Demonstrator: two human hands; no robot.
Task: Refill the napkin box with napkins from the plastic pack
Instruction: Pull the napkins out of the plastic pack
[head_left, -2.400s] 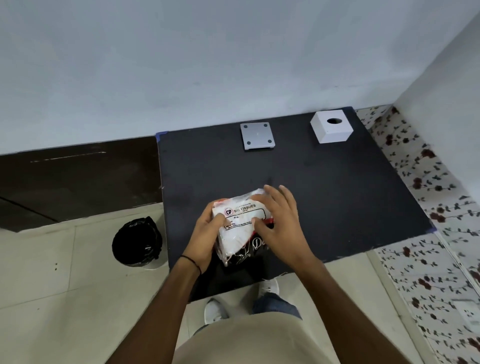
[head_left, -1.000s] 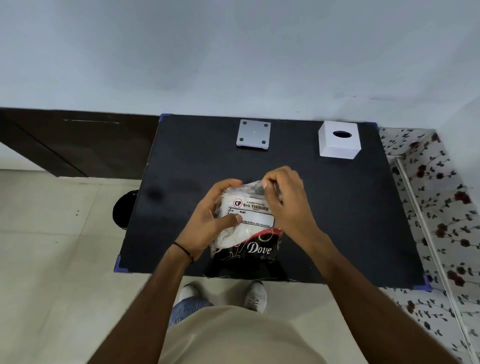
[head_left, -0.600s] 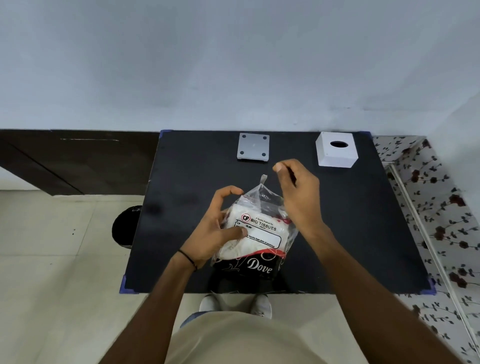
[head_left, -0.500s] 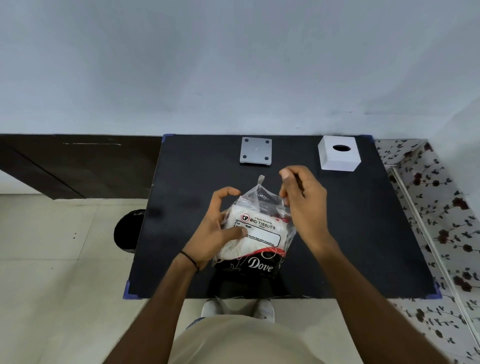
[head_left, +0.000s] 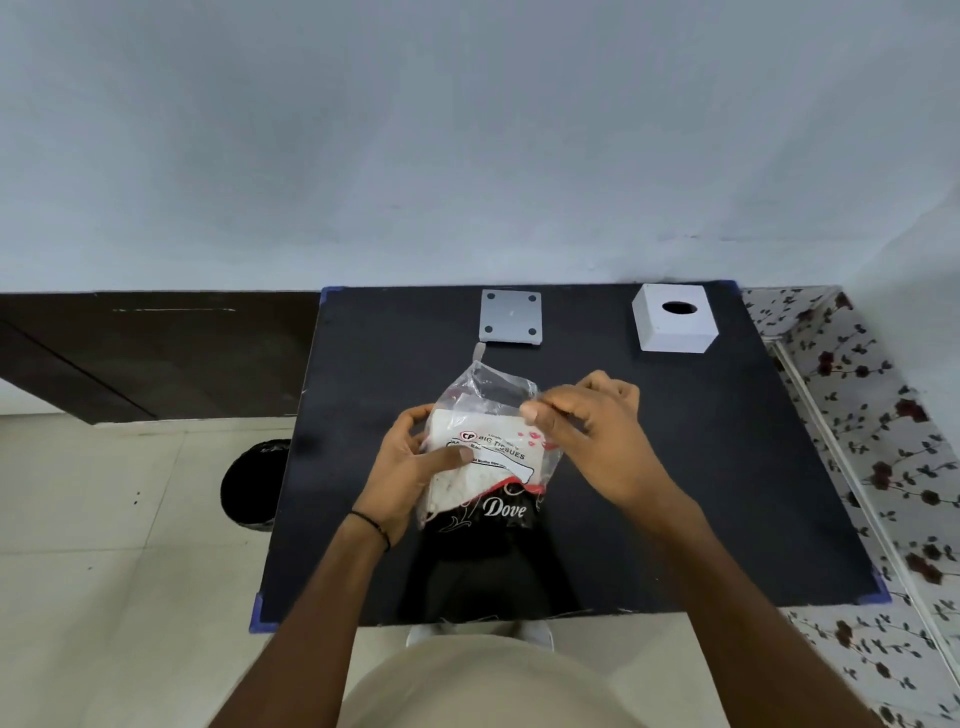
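The plastic pack (head_left: 491, 457) of white napkins stands upright near the middle of the black table (head_left: 727, 467), its clear top sticking up loose. My left hand (head_left: 410, 467) grips the pack's left side, thumb across the label. My right hand (head_left: 592, 431) pinches the clear plastic at the pack's upper right edge. The white napkin box (head_left: 672, 319), a cube with a round hole on top, sits at the table's far right corner, apart from both hands.
A grey square plate (head_left: 511, 317) with four dark dots lies at the far middle of the table. A black bin (head_left: 249, 478) stands on the floor left of the table. A flowered surface (head_left: 883, 467) borders the right edge.
The pack was lying under both hands, then got stood up. Its clear top now stands free, and my right hand has come down from above to pinch its upper right edge.
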